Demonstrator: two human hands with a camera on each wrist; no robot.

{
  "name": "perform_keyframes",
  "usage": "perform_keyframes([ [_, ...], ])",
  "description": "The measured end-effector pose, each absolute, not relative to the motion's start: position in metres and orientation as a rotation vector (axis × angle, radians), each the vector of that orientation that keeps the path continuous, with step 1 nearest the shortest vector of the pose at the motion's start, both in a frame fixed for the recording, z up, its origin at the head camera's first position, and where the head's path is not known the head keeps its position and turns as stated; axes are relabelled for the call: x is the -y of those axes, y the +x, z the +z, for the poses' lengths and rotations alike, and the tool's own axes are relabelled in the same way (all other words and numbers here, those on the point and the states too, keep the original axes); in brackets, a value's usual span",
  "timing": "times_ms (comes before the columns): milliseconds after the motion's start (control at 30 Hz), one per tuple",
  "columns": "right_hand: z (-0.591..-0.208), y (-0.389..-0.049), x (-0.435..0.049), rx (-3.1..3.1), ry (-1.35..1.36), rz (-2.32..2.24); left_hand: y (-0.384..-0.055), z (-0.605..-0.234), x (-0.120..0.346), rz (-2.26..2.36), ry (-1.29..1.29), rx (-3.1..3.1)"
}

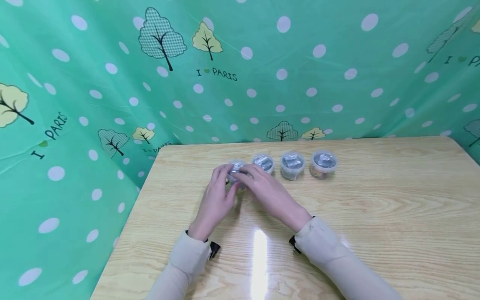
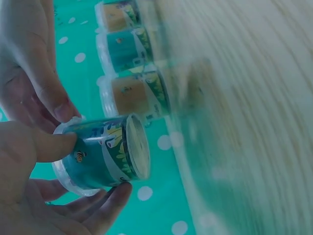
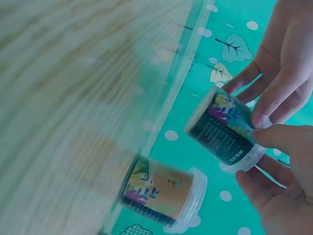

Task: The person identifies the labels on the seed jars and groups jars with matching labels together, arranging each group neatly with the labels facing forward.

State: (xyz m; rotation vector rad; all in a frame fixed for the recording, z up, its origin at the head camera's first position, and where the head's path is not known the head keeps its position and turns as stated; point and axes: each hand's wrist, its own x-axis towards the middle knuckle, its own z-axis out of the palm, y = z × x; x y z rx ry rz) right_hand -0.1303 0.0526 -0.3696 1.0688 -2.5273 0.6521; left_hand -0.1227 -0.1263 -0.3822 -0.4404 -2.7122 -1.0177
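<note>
A small round plastic tub (image 2: 95, 149) with a teal printed label and a clear lid is held between both hands. My left hand (image 1: 215, 198) grips it from the left, thumb on the label and fingers round the far side. My right hand (image 1: 268, 193) pinches the lid's rim (image 3: 253, 157) between thumb and fingers. In the left wrist view the tub leans, and its pale base shows. A clear wrapped packet (image 1: 237, 167) lies on top, partly hidden by fingers. Just right of the hands stands a similar tub (image 1: 263, 161) with an orange-brown label.
Two more lidded tubs, one teal (image 1: 292, 165) and one orange-brown (image 1: 323, 164), continue the row to the right near the back edge of the wooden table (image 1: 393, 216). Behind and to the left hangs a green dotted cloth (image 1: 262, 50) printed with trees.
</note>
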Motion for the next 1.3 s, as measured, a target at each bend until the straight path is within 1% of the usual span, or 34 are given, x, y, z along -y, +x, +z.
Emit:
perform_keyframes([
  [300,-0.366,-0.127,-0.066,2.428,1.047,0.663,-0.116,-0.371,0.123,-1.175,-0.472,2.706],
  [700,-0.369,-0.122,-0.096,2.46,0.918,0.776,-0.107,-0.355,0.112,-1.236,-0.547,2.738],
  [933,-0.371,-0.115,-0.109,2.511,0.93,0.804,-0.103,-0.355,0.109,-1.272,-0.621,2.72],
  [1300,-0.368,-0.104,-0.123,2.675,0.931,0.832,-0.1,-0.358,0.103,-1.382,-0.631,2.757],
])
